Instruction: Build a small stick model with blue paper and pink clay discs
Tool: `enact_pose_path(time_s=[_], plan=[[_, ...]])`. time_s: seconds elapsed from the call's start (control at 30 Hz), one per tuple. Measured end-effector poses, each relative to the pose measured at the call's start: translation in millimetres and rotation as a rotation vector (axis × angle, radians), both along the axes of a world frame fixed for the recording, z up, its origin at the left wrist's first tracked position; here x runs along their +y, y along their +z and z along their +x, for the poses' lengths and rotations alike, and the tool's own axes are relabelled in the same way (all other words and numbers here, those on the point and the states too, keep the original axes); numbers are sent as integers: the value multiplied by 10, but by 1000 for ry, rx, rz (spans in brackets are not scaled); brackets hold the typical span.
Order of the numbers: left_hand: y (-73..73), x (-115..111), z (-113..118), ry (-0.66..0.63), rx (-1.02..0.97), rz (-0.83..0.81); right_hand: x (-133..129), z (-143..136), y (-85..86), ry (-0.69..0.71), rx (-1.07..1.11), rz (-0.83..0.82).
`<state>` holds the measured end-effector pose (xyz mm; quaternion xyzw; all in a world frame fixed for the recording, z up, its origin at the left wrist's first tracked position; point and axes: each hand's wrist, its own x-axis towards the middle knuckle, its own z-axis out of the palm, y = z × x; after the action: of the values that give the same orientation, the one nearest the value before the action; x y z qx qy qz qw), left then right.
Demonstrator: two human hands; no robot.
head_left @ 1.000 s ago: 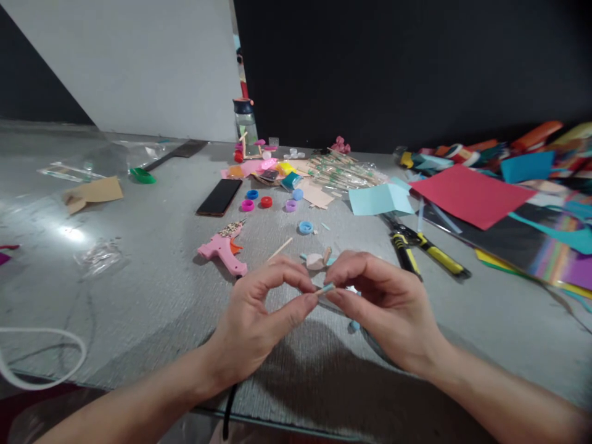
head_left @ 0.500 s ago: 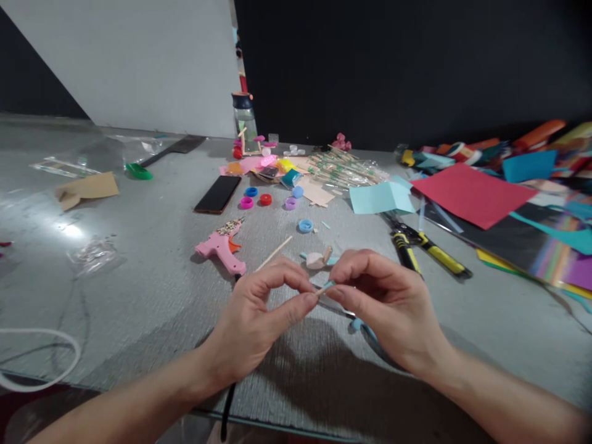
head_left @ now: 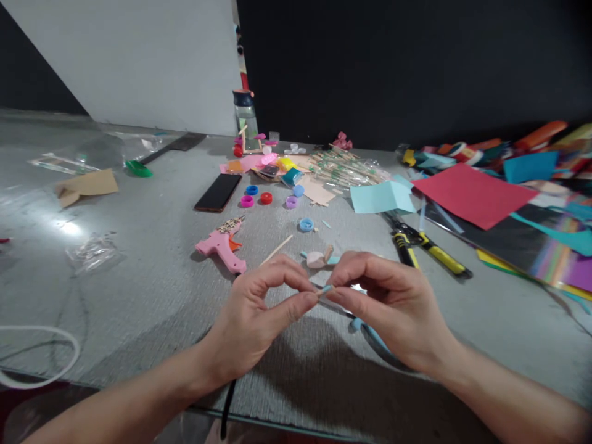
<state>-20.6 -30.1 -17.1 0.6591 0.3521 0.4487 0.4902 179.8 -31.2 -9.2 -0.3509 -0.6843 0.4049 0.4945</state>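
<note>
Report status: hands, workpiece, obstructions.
Left hand, right hand: both pinching stick. Blue piece on it. Glue gun beyond left hand; pliers beyond right.

This looks like a craft workspace, though whether in a home or a studio cannot be told: a pink hot-glue gun (head_left: 221, 248) lies on the grey surface (head_left: 152, 253), with loose bottle caps (head_left: 266, 198) nearer the far edge. A bundle of wooden sticks (head_left: 345, 168) lies close to that edge, and toward the right edge a red paper sheet (head_left: 474, 194) sits among other coloured sheets (head_left: 541, 237).
</note>
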Motion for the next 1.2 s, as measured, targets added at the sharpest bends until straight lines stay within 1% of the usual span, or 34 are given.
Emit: enact_pose_path(time_s=[0.2,0.37,0.5,0.6,0.77,0.93,1.07,1.2], plan=[[-12,10,5,0,-20,-67,2,27,-6,-17,-62,41],[-40,12,22,56,-73,-145,27,26,-1,-106,-44,23],[-67,5,53,80,-205,-293,52,40,-9,-187,-59,-2],[-79,4,81,73,-306,-370,48,63,-14,-159,-126,-9],[-69,-4,110,54,-309,-326,11,49,50,-111,-181,5],[-51,-47,156,20,-331,-330,-26,16,110,-13,-217,29],[-58,-63,193,53,-318,-338,-52,37,107,-22,-238,53],[-58,-37,187,43,-221,-293,-48,59,124,-35,-284,54]])
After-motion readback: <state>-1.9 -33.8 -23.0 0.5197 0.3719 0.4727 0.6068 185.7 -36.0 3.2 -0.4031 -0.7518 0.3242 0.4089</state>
